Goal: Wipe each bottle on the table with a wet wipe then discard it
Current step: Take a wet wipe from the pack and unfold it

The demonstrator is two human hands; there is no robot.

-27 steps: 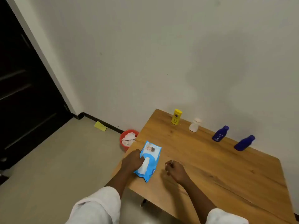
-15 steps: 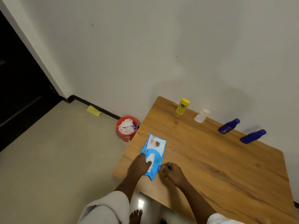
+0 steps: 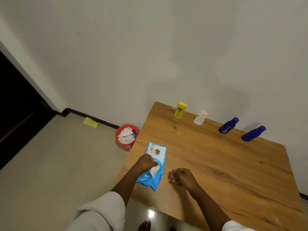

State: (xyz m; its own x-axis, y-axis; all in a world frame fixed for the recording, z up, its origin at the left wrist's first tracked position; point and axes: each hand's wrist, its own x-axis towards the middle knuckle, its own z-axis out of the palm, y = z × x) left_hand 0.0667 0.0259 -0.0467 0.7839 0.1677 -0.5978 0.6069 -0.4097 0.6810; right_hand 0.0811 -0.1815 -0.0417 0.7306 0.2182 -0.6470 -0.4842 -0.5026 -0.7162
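Observation:
A blue wet-wipe pack (image 3: 155, 151) lies near the left front corner of the wooden table (image 3: 216, 164). My left hand (image 3: 146, 162) sits on the pack and pinches a white wipe (image 3: 155, 169) at its opening. Just right of the pack, my right hand (image 3: 182, 178) rests on the table with fingers loosely curled, holding nothing. Along the back edge by the wall stand a yellow bottle (image 3: 180, 110), a white bottle (image 3: 200, 117) and two dark blue bottles (image 3: 228, 125) (image 3: 253, 133).
A red bin (image 3: 125, 144) holding crumpled white wipes stands on the floor beside the table's left edge. A yellow scrap (image 3: 91, 122) lies by the skirting board. A dark doorway (image 3: 15, 114) is at far left. My bare foot (image 3: 144, 225) shows below the table's front edge.
My left hand has gone from lying flat on the pack to pinching a wipe that now sticks out of its opening. The right hand stays put beside the pack; the camera has shifted.

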